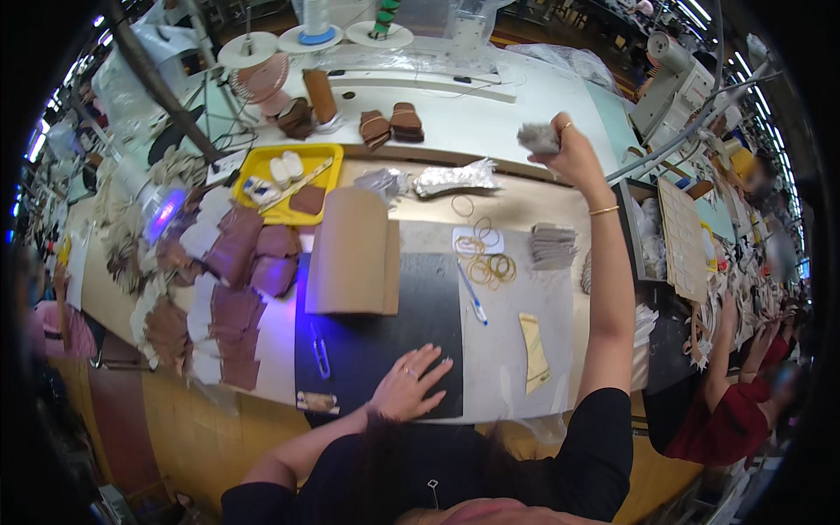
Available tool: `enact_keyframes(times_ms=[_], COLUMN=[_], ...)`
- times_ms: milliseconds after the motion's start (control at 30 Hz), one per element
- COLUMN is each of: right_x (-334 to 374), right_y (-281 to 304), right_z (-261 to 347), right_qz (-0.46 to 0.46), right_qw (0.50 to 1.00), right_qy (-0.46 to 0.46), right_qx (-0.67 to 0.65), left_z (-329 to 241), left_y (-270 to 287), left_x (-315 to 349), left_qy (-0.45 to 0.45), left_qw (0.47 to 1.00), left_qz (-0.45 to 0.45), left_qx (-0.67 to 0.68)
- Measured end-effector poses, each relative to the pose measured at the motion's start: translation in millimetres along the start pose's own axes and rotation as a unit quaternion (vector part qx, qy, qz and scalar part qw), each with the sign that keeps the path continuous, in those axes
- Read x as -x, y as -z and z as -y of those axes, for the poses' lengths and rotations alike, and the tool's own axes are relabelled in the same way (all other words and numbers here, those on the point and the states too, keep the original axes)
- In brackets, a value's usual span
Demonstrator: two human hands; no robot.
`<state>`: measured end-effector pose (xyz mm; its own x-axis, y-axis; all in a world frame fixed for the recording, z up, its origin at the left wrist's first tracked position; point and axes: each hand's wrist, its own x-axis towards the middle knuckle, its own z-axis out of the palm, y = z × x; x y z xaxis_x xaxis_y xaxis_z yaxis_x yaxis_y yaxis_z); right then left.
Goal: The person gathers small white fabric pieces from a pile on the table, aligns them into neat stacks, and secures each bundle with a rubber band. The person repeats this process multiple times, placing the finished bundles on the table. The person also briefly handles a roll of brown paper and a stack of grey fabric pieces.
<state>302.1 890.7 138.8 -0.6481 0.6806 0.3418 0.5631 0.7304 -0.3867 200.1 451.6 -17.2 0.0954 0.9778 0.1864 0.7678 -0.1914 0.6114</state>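
My right hand (570, 150) is raised far over the bench and grips a small bundle of grey pieces (537, 136). My left hand (409, 383) lies flat, fingers spread, on the black mat (385, 332) at the near edge of the table. A stack of grey pieces (553, 246) sits on the table below my raised arm. Loose rubber bands (486, 262) and a blue pen (472, 295) lie between the mat and that stack. A folded brown cardboard sheet (352, 252) rests on the far end of the mat.
A yellow tray (273, 171) with small parts stands at the left, beside overlapping brown and white leather pieces (229, 289). Crumpled foil (453, 178) lies behind the cardboard. Thread cones (315, 19) and a sewing machine (678, 74) stand at the back. A person in red (726, 411) works at the right.
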Motion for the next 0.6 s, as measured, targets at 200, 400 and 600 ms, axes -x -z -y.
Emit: enact_keyframes(times_ms=[200,400,600], right_x=[125.6,248.1,290.0], right_y=[-7.6,-107.7,-123.2], right_z=[129.8,221.2,229.5], right_qz=[0.100,0.164,0.056], right_qw=[0.904,0.810,0.960], right_qy=[-0.035,-0.212,-0.113], right_qx=[-0.414,-0.522,-0.250], left_z=[4.2,5.0,10.4], left_y=[17.2,32.8,30.6], left_x=[-7.1,5.3,40.7], left_qy=[0.145,0.200,0.234], left_qw=[0.842,0.541,0.460], left_qz=[-0.135,-0.039,0.003], left_qx=[0.502,0.816,0.857])
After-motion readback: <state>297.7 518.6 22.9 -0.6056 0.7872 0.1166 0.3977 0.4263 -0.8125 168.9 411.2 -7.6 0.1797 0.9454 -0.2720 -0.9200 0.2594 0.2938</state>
